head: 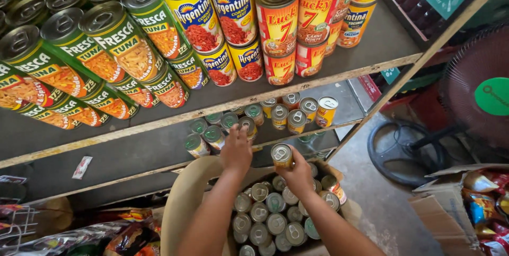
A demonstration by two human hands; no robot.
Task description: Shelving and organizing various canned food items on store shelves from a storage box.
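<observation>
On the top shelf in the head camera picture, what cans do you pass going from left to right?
Green tuna cans → yellow-and-blue corned beef cans → orange-and-red meat cans → orange cans at the far end.

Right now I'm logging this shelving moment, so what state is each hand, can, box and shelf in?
left hand: reaching to the middle shelf, fingers on a small green-labelled can.
right hand: gripping a small yellow-labelled tin can, upright, lifted above the box.
open cardboard box: flaps open, packed with upright small cans.
tall green tuna cans: upright, stacked two high on the top shelf.
grey middle shelf: partly filled.
</observation>
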